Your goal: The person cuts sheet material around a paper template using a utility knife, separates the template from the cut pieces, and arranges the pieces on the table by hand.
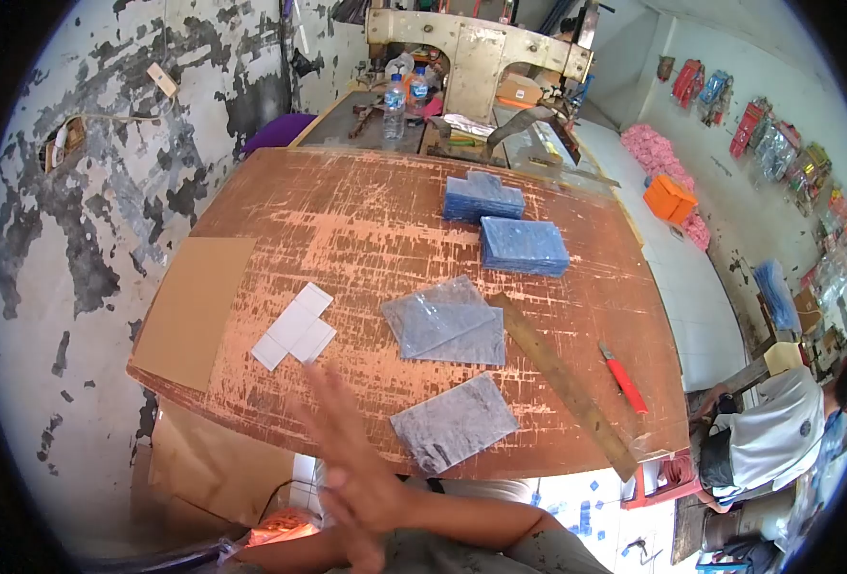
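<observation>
My right hand (364, 475) is raised over the table's near edge, its fingers stretched out and blurred, with nothing visible in them. My left hand (358, 543) is against or just below it; the two overlap, and the left fingers are largely hidden. Ahead of the fingertips lies a white paper cutout (296, 325) with printed lines. To the right is a grey, dark-smudged sheet (455, 421). Beyond it, clear bluish plastic sheets (447, 323) overlap each other. A long ruler (567, 387) lies diagonally, and a red-handled cutter (624, 380) rests farther right.
Two blue stacks (524, 246) stand toward the back of the scratched brown table (328, 206). Brown cardboard (194, 311) covers its left side. A large press (471, 57) and water bottles (394, 107) are behind. Another person (772, 430) sits at the right.
</observation>
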`<state>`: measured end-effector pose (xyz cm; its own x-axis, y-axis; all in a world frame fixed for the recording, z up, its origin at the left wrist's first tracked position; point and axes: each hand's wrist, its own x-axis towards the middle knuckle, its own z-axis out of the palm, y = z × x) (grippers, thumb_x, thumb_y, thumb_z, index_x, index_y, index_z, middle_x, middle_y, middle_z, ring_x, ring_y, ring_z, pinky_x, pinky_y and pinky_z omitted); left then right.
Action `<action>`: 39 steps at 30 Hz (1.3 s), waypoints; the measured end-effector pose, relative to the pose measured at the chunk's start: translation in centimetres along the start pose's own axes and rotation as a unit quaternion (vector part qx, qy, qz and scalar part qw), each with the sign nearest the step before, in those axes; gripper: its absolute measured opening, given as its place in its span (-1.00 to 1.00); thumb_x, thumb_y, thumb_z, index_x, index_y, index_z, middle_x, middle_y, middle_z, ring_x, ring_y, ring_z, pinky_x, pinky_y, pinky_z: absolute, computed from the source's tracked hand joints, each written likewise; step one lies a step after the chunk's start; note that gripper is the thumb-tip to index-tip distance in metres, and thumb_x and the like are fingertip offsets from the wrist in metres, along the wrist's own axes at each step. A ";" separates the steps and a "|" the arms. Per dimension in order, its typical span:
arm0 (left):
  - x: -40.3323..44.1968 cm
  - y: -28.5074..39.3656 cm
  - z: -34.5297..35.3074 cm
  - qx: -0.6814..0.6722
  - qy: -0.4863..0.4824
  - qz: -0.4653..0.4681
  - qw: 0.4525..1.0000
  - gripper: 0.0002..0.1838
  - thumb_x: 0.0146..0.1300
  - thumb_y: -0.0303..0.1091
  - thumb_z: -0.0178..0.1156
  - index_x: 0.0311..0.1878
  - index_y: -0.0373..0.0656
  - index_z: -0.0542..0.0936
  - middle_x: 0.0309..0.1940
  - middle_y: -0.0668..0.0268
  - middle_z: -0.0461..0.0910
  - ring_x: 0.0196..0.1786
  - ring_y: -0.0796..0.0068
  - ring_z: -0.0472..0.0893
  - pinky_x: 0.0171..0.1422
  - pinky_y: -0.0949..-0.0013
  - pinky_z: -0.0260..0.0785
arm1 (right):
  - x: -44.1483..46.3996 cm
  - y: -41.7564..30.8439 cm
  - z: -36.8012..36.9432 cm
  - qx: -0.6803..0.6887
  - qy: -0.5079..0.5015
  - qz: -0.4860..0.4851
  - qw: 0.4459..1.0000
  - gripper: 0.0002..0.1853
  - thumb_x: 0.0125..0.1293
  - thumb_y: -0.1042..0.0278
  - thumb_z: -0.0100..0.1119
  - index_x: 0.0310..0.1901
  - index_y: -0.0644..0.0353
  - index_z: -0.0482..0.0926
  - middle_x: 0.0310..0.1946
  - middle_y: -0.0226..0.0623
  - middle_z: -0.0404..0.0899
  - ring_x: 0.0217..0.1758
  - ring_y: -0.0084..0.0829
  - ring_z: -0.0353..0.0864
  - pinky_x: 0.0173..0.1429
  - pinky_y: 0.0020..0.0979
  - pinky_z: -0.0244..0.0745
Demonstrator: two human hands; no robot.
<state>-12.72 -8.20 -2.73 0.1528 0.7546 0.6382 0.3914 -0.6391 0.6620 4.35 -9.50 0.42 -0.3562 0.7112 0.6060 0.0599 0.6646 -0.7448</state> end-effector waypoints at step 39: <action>2.8 2.6 9.7 0.108 -0.355 0.065 0.926 -0.01 0.27 0.37 0.55 0.58 -0.14 0.61 0.66 0.00 0.44 0.70 -0.12 0.39 0.82 -0.44 0.03 | -17.7 -3.6 -19.3 -0.581 0.205 0.391 0.684 -0.51 0.48 0.35 0.49 0.41 0.16 0.73 0.48 -0.12 0.61 0.63 0.06 0.49 0.76 0.19 0.22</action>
<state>-2.50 -6.29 -3.05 0.7394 0.6300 0.2375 0.4886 -0.7447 0.4546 28.42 -20.01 -2.23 0.4856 0.7997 0.3531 0.8677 -0.3919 -0.3058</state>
